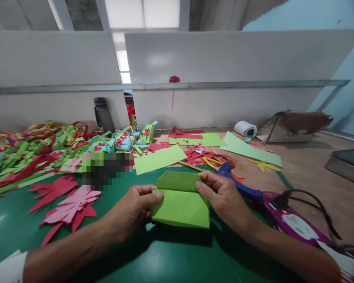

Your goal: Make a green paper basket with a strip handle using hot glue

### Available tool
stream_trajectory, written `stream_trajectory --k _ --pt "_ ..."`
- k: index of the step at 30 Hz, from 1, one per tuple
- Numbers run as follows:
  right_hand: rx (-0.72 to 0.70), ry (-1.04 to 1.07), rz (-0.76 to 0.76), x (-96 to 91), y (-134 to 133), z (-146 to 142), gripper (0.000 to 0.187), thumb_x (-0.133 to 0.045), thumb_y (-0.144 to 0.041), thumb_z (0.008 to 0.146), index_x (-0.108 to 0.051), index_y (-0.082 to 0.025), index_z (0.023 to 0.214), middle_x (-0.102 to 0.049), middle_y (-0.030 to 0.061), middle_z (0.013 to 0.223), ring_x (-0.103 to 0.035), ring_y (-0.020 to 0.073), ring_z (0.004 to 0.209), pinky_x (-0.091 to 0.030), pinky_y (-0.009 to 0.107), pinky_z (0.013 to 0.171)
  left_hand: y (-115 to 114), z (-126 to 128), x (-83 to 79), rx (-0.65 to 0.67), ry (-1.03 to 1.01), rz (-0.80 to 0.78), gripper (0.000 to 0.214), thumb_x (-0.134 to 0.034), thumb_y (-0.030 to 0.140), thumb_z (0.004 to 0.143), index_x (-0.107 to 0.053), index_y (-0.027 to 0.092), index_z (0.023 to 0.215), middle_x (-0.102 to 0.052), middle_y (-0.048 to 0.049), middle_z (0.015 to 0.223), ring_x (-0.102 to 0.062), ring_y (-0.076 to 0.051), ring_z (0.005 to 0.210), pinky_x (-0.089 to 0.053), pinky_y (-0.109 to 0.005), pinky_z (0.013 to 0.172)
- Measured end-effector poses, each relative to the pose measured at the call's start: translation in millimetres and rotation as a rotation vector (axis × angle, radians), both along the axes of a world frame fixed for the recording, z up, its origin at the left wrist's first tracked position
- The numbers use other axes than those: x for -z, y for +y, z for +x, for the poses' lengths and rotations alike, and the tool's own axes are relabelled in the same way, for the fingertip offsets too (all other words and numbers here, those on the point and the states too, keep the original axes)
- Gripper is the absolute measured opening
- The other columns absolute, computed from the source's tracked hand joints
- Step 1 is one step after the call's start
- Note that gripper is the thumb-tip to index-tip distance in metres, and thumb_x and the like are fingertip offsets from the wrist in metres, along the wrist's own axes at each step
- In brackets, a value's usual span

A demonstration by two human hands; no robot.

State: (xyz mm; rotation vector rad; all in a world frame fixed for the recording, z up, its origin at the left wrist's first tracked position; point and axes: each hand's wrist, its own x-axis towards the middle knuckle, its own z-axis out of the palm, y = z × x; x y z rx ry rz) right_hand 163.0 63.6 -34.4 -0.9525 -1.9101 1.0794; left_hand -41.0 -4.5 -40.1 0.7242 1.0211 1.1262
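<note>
A folded piece of light green paper is held just above the green table, its upper flap creased and raised toward the back. My left hand pinches its left edge, thumb on the front. At the upper right corner, my right hand grips the flap between thumb and fingers. Behind the folded paper lies a flat light green paper strip. A blue and purple glue gun with a lit red light rests close to my right forearm.
Finished-looking small paper baskets and green strips heap on the left. Pink and red paper flower cutouts lie nearer. Scissors sit among red scraps. Further back are a grey bottle, a white roll and a handbag.
</note>
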Motion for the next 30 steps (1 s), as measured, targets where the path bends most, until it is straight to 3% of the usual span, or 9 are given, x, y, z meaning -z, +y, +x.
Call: stream_trajectory --k 7,14,20,27,30 --pt "0.012 0.147 -0.192 3.1 1.4 -0.4 0.034 -0.059 -0.039 0.080 -0.054 -0.017 0.106 -0.057 -0.0027 0.062 -0.049 0.0114 0.049 -0.043 0.024 0.049 0.0 4.4 1.9 -0.037 0.010 0.030 0.023 -0.074 0.024 0.070 -0.066 0.009 0.085 -0.070 -0.0111 0.079 -0.065 -0.017 0.067 -0.051 -0.027 0.067" --pt "-0.013 0.182 -0.241 3.5 -1.0 -2.9 0.046 -0.061 -0.043 0.079 -0.054 -0.017 0.116 -0.059 -0.0020 0.063 -0.053 0.0137 0.054 -0.047 0.028 0.056 3.4 7.9 -0.2 -0.081 0.018 -0.023 0.028 -0.073 0.028 0.070 -0.067 0.007 0.087 -0.071 -0.0119 0.076 -0.064 -0.016 0.060 -0.051 -0.025 0.061" --pt "-0.055 0.183 -0.259 0.7 -2.2 -1.7 0.045 -0.056 -0.051 0.082 -0.058 -0.016 0.110 -0.061 0.0010 0.072 -0.056 0.0156 0.065 -0.048 0.030 0.064 5.2 5.7 -1.2 -0.102 0.013 -0.029 0.023 -0.073 0.026 0.071 -0.066 0.009 0.084 -0.071 -0.0102 0.078 -0.065 -0.016 0.062 -0.051 -0.024 0.061" --pt "-0.056 0.219 -0.232 3.9 -1.3 2.1 0.046 -0.045 -0.058 0.086 -0.063 -0.016 0.093 -0.052 -0.0005 0.065 -0.053 0.0142 0.064 -0.047 0.030 0.069 1.9 5.2 -2.5 -0.110 -0.008 -0.034 0.026 -0.073 0.025 0.072 -0.067 0.009 0.091 -0.072 -0.0103 0.079 -0.067 -0.019 0.065 -0.052 -0.026 0.061" --pt "-0.119 0.182 -0.187 2.7 -3.1 2.3 0.041 -0.050 -0.055 0.085 -0.062 -0.016 0.090 -0.053 -0.0013 0.066 -0.050 0.0123 0.061 -0.046 0.028 0.065 1.9 4.6 -0.9 -0.106 0.004 -0.029 0.027 -0.071 0.025 0.074 -0.066 0.009 0.095 -0.072 -0.0105 0.082 -0.067 -0.020 0.068 -0.052 -0.027 0.063"
